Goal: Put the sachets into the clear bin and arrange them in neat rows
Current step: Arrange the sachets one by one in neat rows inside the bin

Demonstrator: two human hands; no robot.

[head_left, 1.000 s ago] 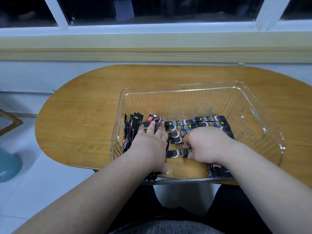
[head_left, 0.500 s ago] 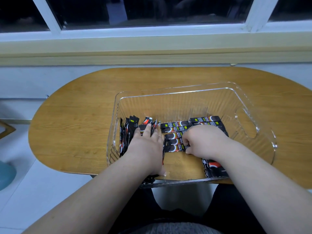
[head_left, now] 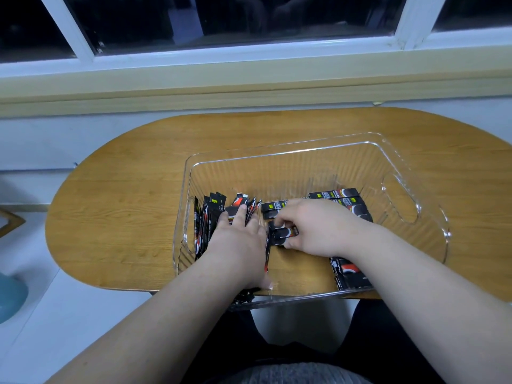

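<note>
A clear plastic bin stands on the wooden table. Inside, a row of black sachets standing on edge leans against the bin's left wall. My left hand rests flat on that row with straight fingers. In the middle lie several flat sachets, and more flat sachets lie further right. My right hand grips a small bunch of sachets with curled fingers in the bin's middle. Another flat stack shows under my right forearm near the bin's front wall.
The bin has cut-out handles, one on the right wall and one on the left wall. A windowsill runs behind the table. A teal object sits on the floor at the left. My lap is below the table's front edge.
My right hand has slid left toward the standing row, gathering the middle sachets into a bunch. My left hand stays pressed on the standing row.
</note>
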